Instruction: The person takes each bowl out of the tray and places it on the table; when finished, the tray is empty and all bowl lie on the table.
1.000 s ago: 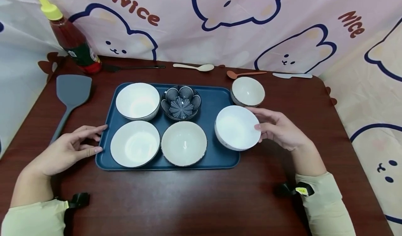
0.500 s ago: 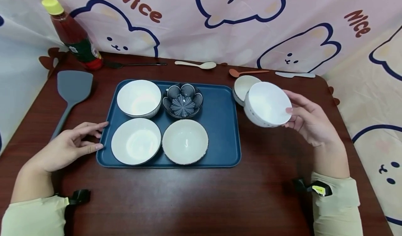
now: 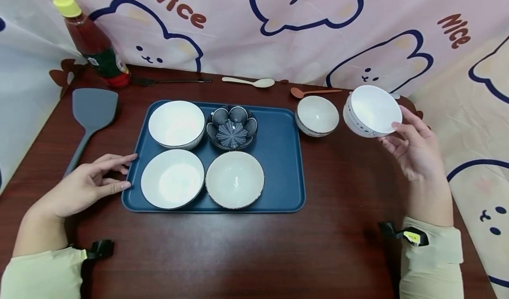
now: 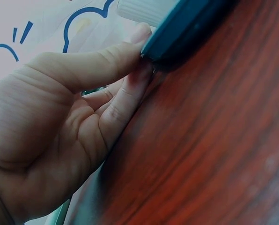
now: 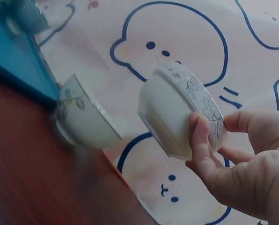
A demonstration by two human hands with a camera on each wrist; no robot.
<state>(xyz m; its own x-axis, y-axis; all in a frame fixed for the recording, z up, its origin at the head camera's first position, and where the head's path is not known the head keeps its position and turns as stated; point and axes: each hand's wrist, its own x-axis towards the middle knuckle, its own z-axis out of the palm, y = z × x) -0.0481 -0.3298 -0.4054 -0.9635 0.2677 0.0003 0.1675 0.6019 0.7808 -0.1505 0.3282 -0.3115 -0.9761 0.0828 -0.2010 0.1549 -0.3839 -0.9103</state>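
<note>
The white bowl (image 3: 372, 110) has moved right and farther off since a moment ago; I see it tilted, right of the small bowl (image 3: 317, 115), gripped by my right hand (image 3: 417, 149) (leaves pattern its outside). My left hand (image 3: 89, 184) touches the tray (image 3: 283, 166) with relaxed fingers, along its left edge.

"Nice", twice, on the patterned cloth (image 3: 278, 54)

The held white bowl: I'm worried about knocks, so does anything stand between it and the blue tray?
Yes: the small bowl stands at the right edge of the blue tray, between it and the white bowl in the right hand.
</note>
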